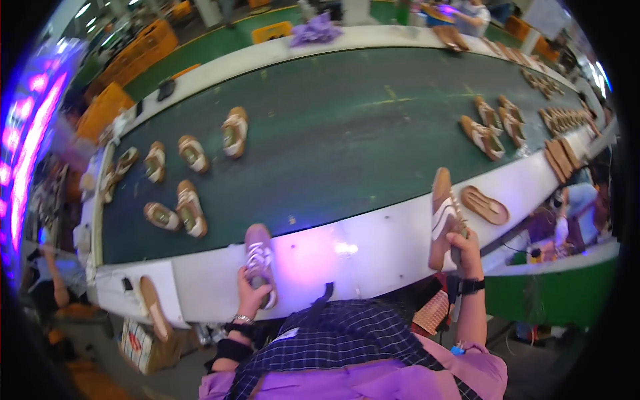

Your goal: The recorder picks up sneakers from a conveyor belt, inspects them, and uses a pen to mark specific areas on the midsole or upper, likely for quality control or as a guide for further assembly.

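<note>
Green belt [320, 147] fills the middle of the head view. At the belt's near edge, the person's left hand [252, 291] grips a sneaker [259, 257], toe toward the belt. Farther right along the same edge, the right hand [468, 248] grips a second sneaker [443, 215] beside a brown sole [485, 205]. More shoes [191, 212] stand on the belt.

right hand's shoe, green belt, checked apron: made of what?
Shoe: perhaps suede, the tan toe looking matt; white panels leather or synthetic, unclear. Belt: likely rubber or plastic, from its dull, marked surface. Apron: woven cloth, judging by soft folds.
</note>
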Available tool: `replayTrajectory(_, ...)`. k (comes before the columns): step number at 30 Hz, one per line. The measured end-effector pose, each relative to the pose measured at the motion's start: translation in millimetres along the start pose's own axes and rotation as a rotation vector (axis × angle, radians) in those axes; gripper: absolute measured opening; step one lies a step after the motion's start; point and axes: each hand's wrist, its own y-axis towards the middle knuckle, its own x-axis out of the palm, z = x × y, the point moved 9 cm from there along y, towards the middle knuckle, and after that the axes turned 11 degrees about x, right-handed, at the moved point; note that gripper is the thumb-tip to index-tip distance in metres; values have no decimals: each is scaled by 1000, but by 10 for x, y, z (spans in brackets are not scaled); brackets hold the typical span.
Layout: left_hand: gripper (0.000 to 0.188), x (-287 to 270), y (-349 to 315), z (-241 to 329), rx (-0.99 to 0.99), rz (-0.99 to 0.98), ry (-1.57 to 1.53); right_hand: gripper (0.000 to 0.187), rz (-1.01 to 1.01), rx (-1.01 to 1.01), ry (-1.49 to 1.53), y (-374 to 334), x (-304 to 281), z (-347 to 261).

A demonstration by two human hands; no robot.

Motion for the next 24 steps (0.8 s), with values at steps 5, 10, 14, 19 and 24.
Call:
replayTrajectory(5, 95, 237, -55, -62, 12, -13, 58, 62, -225, -1, -779, -43, 1810, 570)
replayTrajectory(10, 84, 258, -5, -74, 99, -48, 248, 71, -341, -96, -1037, -449, 3107, 1213)
replayTrajectory(14, 50, 387, -124, 60, -317, 95, -349, 79, -310, -84, -954, -357, 3338, 1233)
replayTrajectory(19, 51, 333, 50, -482, -399, 157, -305, 91, -280, -131, -671, -172, 3423, 1435)
replayTrajectory(24, 41, 615, 205, -231, -413, -12, -732, 84, -392, 27, -476, -140, 3321, 1320)
